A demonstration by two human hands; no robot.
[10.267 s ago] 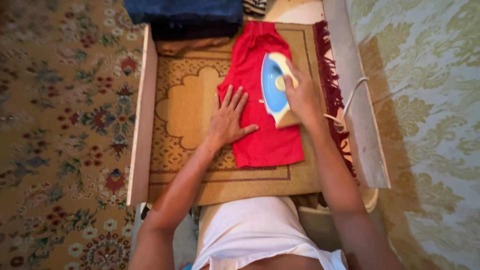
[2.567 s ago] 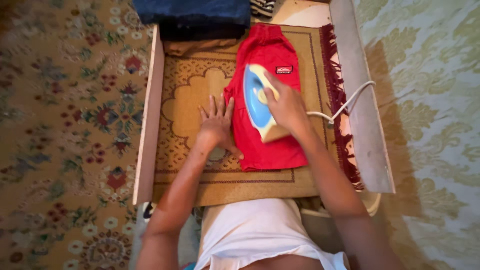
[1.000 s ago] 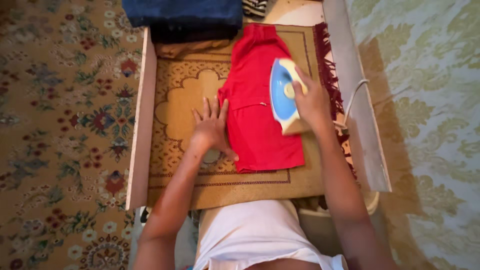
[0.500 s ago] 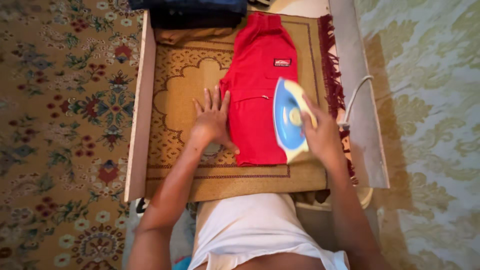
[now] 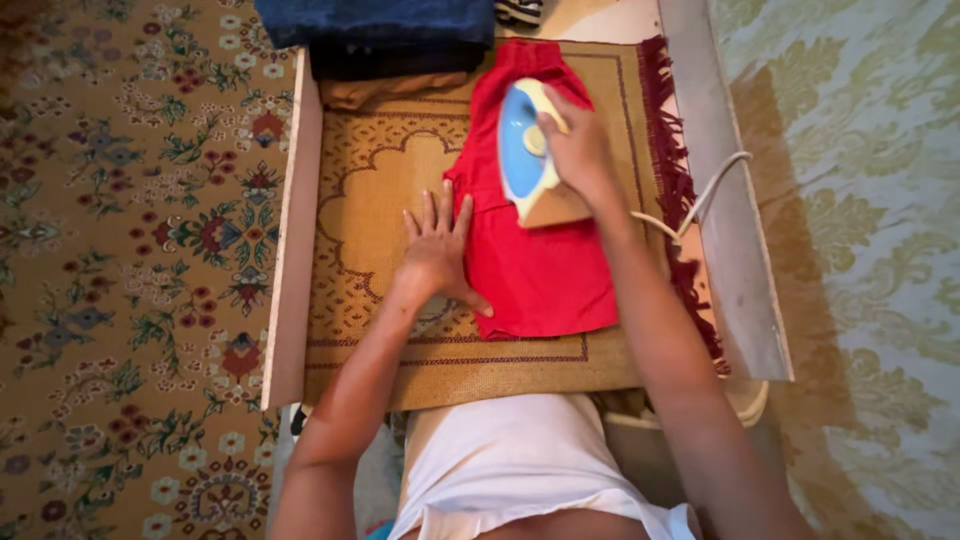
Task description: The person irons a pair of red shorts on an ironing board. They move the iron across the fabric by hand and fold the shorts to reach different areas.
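Floral carpet [image 5: 130, 250] lies left of the desk [image 5: 292, 240]. On its mat [image 5: 375, 190], the left hand [image 5: 438, 252] presses flat, fingers spread, at the edge of the red shorts [image 5: 545, 270]. The right hand [image 5: 578, 150] grips the iron [image 5: 522, 150] on the shorts' upper part; its cord [image 5: 700, 200] trails right

Folded clothes [image 5: 385, 40] across mat's [image 5: 370, 190] far end
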